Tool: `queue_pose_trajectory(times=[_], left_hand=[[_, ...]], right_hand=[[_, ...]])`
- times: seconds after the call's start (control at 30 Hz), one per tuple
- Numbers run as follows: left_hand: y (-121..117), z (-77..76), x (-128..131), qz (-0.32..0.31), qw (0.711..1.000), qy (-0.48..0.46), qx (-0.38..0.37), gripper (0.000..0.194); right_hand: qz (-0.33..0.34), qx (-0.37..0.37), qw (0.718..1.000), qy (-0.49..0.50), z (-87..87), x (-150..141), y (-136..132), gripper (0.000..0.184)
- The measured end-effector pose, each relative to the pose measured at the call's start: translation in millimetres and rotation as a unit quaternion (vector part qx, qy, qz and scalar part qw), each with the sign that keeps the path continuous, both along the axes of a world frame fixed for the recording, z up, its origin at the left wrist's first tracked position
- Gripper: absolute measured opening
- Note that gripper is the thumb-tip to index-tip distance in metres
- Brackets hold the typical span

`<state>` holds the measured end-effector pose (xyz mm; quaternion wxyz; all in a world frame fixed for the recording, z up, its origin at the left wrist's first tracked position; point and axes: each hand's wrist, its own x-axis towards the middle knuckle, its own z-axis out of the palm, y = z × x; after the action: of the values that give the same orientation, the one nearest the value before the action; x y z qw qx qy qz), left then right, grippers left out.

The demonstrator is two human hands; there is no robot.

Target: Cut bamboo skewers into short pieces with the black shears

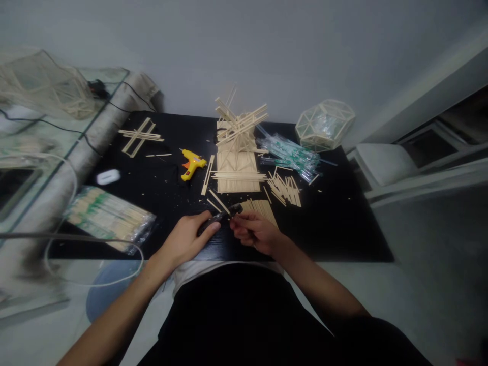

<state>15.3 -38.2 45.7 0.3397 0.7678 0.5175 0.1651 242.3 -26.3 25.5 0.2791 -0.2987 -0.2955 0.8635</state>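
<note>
While my left hand (190, 236) grips a black hand tool (213, 219), my right hand (256, 233) is curled at its far end.
Whether the right fingers pinch anything there, I cannot tell. The tool is over the near part of the black table (335, 218), left of the near row of wooden sticks (264, 208). Should the tool slip, I judge, its end could nick the right hand; a sideways swing could scatter the row.

Looks like a craft workspace, judging by a black rectangular table (328, 218), a yellow plastic glue gun (194, 161) beyond the left hand (188, 235) and loose pale wooden sticks (285, 189) beyond the right hand (259, 234).
</note>
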Motion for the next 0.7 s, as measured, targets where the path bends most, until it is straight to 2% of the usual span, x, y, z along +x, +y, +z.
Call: queue_pose_trajectory(times=[0.13,0.3,0.47,0.53,0.6,0.7], left_hand=[[-1,-0.9,3,0.021,0.999,0.025,-0.001,0.046],[-1,0.2,5,0.038,0.997,0.054,-0.035,0.052],[1,-0.4,5,0.048,0.995,0.07,-0.047,0.055],[0,-2.6,6,0.049,0.994,0.084,-0.043,0.057],[-1,-5.8,7,0.047,0.993,0.102,-0.037,0.057],[-4,-10.4,9,0.033,0.99,0.13,-0.032,0.059]], right_hand=[[-0.016,0.008,1.0,-0.002,-1.6,1,0,0.041],[-0.055,0.045,0.996,-0.053,-4.3,1,-2,0.042],[-0.046,0.147,0.977,-0.149,-3.0,5,2,0.041],[-0.066,0.183,0.963,-0.189,-1.0,8,5,0.04],[-0.086,0.189,0.954,-0.217,2.3,10,7,0.042],[-0.059,0.154,0.957,-0.238,9.4,12,10,0.039]])
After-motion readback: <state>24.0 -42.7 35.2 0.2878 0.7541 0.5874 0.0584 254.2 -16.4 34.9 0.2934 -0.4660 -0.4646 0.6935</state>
